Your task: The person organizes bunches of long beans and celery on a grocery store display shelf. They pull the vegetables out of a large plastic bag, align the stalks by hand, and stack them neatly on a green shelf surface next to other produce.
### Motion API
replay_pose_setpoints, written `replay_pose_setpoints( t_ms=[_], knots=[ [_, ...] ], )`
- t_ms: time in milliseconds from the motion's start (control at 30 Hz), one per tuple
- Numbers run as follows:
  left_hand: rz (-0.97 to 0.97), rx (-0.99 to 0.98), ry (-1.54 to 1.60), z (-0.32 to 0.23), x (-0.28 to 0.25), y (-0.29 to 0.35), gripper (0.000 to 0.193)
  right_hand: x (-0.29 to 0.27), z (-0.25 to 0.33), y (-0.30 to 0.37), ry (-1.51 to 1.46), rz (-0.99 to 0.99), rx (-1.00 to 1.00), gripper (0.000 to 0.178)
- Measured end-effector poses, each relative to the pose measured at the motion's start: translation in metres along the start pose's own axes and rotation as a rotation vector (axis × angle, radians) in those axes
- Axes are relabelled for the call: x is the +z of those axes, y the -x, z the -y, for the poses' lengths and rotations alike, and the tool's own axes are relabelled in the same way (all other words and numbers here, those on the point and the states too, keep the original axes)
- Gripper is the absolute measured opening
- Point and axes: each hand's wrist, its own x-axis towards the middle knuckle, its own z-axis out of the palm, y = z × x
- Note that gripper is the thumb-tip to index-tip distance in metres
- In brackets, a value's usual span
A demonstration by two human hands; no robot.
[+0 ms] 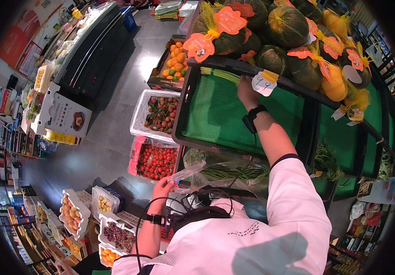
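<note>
My right hand [247,93] reaches to the back of a crate lined with green mesh [225,112]. Its fingers close on the right end of a bundle of long, pale green stalks [220,74] lying along the crate's back edge. A white price card [265,83] partly covers that hand. Lower down, my left hand [163,188] pinches the edge of a clear plastic bag [188,172]. The bag stretches to the right over long, dark green stalks [236,171] in the lower tier; whether they lie inside it I cannot tell.
Netted dark green melons [288,26] with orange tags are piled behind the crate. Left of it stand boxes of oranges [175,60], lychees [161,113] and cherry tomatoes [157,161]. Leafy greens [326,160] lie to the right. A black cable [138,229] hangs by my left arm.
</note>
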Motion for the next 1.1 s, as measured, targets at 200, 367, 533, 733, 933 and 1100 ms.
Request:
replay_pose_setpoints(
  t_ms=[200, 367, 533, 733, 933, 1100],
  knots=[
    [0.096, 0.015, -0.031, -0.009, 0.018, -0.013, 0.028, -0.116, -0.024, 0.027, -0.099, 0.038, -0.006, 0.033],
    [0.096, -0.003, 0.023, -0.007, 0.023, -0.018, 0.027, -0.119, -0.04, 0.039, -0.157, 0.35, 0.089, 0.036],
    [0.078, -0.001, 0.001, -0.011, 0.018, -0.015, 0.027, -0.099, -0.038, 0.04, -0.158, 0.368, 0.149, 0.037],
    [0.041, 0.002, -0.038, 0.001, 0.006, -0.007, 0.025, -0.074, -0.043, 0.034, -0.206, 0.263, 0.212, 0.028],
    [0.069, -0.029, 0.031, 0.012, 0.003, -0.009, 0.025, -0.068, -0.055, 0.031, -0.181, 0.217, 0.184, 0.033],
    [0.047, -0.035, 0.012, 0.008, 0.011, -0.011, 0.026, -0.073, -0.055, 0.027, -0.266, 0.154, 0.088, 0.034]
  ],
)
